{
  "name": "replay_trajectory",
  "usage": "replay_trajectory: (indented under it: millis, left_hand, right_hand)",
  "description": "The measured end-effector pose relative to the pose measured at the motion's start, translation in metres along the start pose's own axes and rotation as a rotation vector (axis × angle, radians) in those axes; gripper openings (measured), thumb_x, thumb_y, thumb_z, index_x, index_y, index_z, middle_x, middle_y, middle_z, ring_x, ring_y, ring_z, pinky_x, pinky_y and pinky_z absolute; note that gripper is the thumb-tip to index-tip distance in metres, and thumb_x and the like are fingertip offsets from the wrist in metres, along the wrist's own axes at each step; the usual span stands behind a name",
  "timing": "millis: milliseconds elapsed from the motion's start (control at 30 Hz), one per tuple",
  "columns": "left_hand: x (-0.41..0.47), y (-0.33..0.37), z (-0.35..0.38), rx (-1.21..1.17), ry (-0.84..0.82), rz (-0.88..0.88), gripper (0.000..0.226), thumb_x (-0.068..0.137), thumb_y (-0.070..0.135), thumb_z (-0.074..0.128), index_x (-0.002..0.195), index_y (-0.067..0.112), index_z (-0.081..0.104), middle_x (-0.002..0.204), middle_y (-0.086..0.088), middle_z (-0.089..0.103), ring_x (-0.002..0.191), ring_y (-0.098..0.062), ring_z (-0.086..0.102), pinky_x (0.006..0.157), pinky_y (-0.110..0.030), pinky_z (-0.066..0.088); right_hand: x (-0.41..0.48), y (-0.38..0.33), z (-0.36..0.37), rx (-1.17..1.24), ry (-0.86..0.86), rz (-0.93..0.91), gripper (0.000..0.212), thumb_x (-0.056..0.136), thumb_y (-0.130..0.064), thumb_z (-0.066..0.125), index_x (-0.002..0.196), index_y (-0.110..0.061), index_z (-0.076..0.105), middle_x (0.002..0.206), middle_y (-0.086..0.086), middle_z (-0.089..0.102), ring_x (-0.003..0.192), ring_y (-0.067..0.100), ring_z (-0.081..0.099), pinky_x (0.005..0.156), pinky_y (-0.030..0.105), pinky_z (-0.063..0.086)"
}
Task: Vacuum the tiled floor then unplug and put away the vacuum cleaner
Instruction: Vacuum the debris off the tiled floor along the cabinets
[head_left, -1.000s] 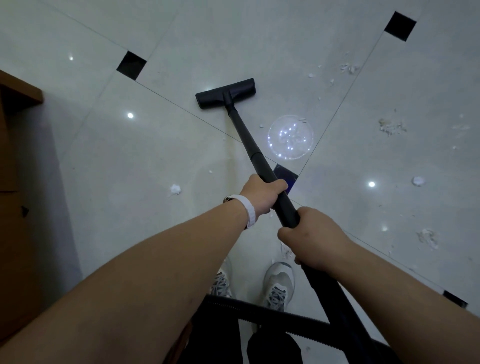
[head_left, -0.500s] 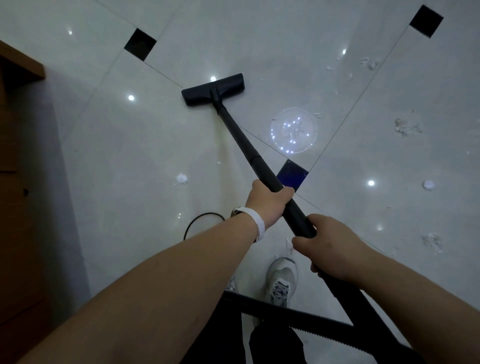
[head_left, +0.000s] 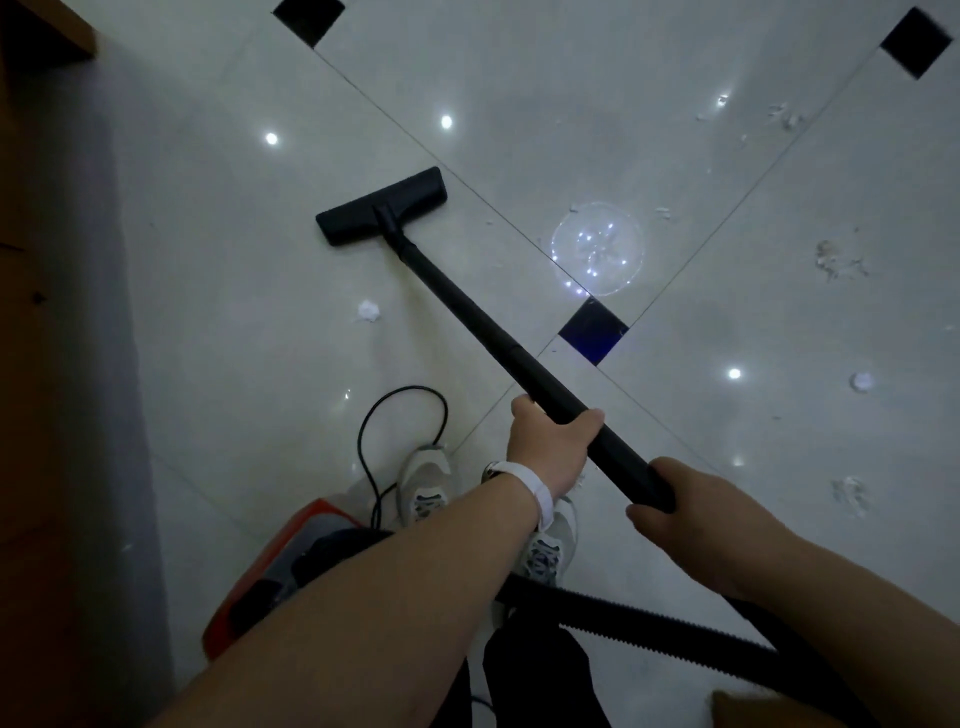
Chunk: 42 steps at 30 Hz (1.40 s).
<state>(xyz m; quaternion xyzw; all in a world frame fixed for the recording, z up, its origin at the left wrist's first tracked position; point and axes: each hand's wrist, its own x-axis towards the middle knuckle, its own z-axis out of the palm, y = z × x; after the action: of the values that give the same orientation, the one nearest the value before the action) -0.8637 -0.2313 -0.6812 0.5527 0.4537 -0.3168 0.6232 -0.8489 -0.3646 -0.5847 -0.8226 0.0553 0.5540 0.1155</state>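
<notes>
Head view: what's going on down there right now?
A person is vacuuming the tiled floor. Both hands grip the black wand, the left hand ahead of the right hand, and the floor head sits flat on a tile. A white scrap lies beside the wand and more scraps lie off to the right, not yet picked up. The orange canister stands by the person's feet, with a black cord looped beside it.

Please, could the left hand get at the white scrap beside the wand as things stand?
Probably not yet: the left hand grips the wand. The white scrap lies on open floor, nothing blocking it, so letting go and stooping should do.
</notes>
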Motion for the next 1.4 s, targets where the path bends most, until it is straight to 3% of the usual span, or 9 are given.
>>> replay_trajectory:
  millis: [233, 433, 567, 700, 800, 933, 1067, 1200, 1400]
  left_hand:
    - [-0.018, -0.001, 0.007, -0.063, -0.037, -0.023, 0.066, 0.082, 0.033, 0.073, 0.134, 0.019, 0.035, 0.101, -0.002, 0.065, 0.075, -0.014, 0.065, 0.059, -0.02, 0.048]
    - [-0.03, 0.003, 0.01, -0.082, -0.068, -0.044, 0.048, 0.084, 0.032, 0.07, 0.121, 0.017, 0.044, 0.102, -0.002, 0.063, 0.08, -0.013, 0.064, 0.058, -0.019, 0.05]
    - [-0.033, 0.003, 0.01, -0.134, -0.051, -0.069, 0.038, 0.083, 0.024, 0.068, 0.113, 0.015, 0.046, 0.104, -0.008, 0.061, 0.091, -0.02, 0.065, 0.071, -0.028, 0.059]
    - [-0.038, 0.0, 0.009, -0.178, -0.045, -0.077, 0.044, 0.082, 0.025, 0.069, 0.118, 0.014, 0.045, 0.104, -0.008, 0.062, 0.089, -0.02, 0.065, 0.067, -0.026, 0.058]
    - [-0.042, -0.001, 0.008, -0.195, -0.038, -0.084, 0.049, 0.083, 0.027, 0.07, 0.122, 0.014, 0.044, 0.103, -0.007, 0.063, 0.085, -0.018, 0.066, 0.058, -0.021, 0.053]
    - [-0.042, -0.001, 0.007, -0.198, -0.019, -0.081, 0.056, 0.081, 0.031, 0.072, 0.126, 0.015, 0.042, 0.105, -0.007, 0.064, 0.086, -0.018, 0.067, 0.057, -0.02, 0.052]
    - [-0.039, 0.0, 0.006, -0.179, 0.007, -0.063, 0.057, 0.081, 0.033, 0.073, 0.125, 0.016, 0.041, 0.103, -0.006, 0.064, 0.086, -0.019, 0.067, 0.062, -0.024, 0.054]
    - [-0.036, -0.002, 0.006, -0.154, 0.014, -0.05, 0.061, 0.08, 0.035, 0.075, 0.126, 0.016, 0.04, 0.105, -0.005, 0.064, 0.088, -0.019, 0.068, 0.064, -0.025, 0.055]
    - [-0.036, -0.007, 0.002, -0.16, -0.02, -0.035, 0.06, 0.081, 0.037, 0.075, 0.127, 0.017, 0.041, 0.108, -0.003, 0.064, 0.085, -0.015, 0.069, 0.063, -0.024, 0.054]
  right_hand:
    - [-0.017, 0.015, -0.005, -0.031, 0.044, 0.002, 0.019, 0.089, -0.039, 0.059, 0.085, -0.021, 0.053, 0.069, 0.001, 0.062, 0.054, 0.015, 0.055, 0.052, 0.026, 0.041]
    - [-0.026, 0.019, -0.011, 0.012, 0.036, 0.004, 0.019, 0.085, -0.039, 0.063, 0.085, -0.02, 0.058, 0.069, 0.003, 0.066, 0.051, 0.017, 0.06, 0.058, 0.036, 0.056]
    - [-0.03, 0.017, -0.012, 0.039, 0.004, 0.013, 0.021, 0.084, -0.04, 0.064, 0.087, -0.02, 0.06, 0.07, 0.005, 0.068, 0.054, 0.022, 0.066, 0.058, 0.037, 0.057]
    - [-0.035, 0.013, -0.014, 0.166, -0.106, 0.031, 0.02, 0.087, -0.037, 0.062, 0.092, -0.018, 0.06, 0.071, 0.006, 0.066, 0.046, 0.013, 0.062, 0.047, 0.027, 0.053]
    - [-0.035, 0.012, -0.015, 0.185, -0.164, 0.04, 0.022, 0.089, -0.038, 0.06, 0.093, -0.017, 0.06, 0.072, 0.007, 0.067, 0.046, 0.013, 0.063, 0.05, 0.026, 0.053]
    - [-0.033, 0.009, -0.015, 0.261, -0.214, 0.068, 0.02, 0.091, -0.033, 0.058, 0.096, -0.013, 0.059, 0.072, 0.01, 0.065, 0.047, 0.017, 0.061, 0.052, 0.029, 0.053]
    - [-0.032, 0.008, -0.013, 0.261, -0.16, 0.062, 0.02, 0.09, -0.039, 0.059, 0.096, -0.02, 0.054, 0.076, 0.01, 0.068, 0.048, 0.016, 0.064, 0.054, 0.03, 0.055]
    - [-0.035, 0.007, -0.005, 0.073, -0.062, 0.001, 0.021, 0.091, -0.042, 0.057, 0.096, -0.021, 0.052, 0.075, 0.002, 0.065, 0.054, 0.014, 0.064, 0.06, 0.03, 0.055]
    - [-0.036, 0.015, 0.008, -0.026, 0.057, -0.059, 0.017, 0.088, -0.04, 0.059, 0.089, -0.024, 0.054, 0.07, -0.001, 0.062, 0.052, 0.01, 0.053, 0.05, 0.021, 0.041]
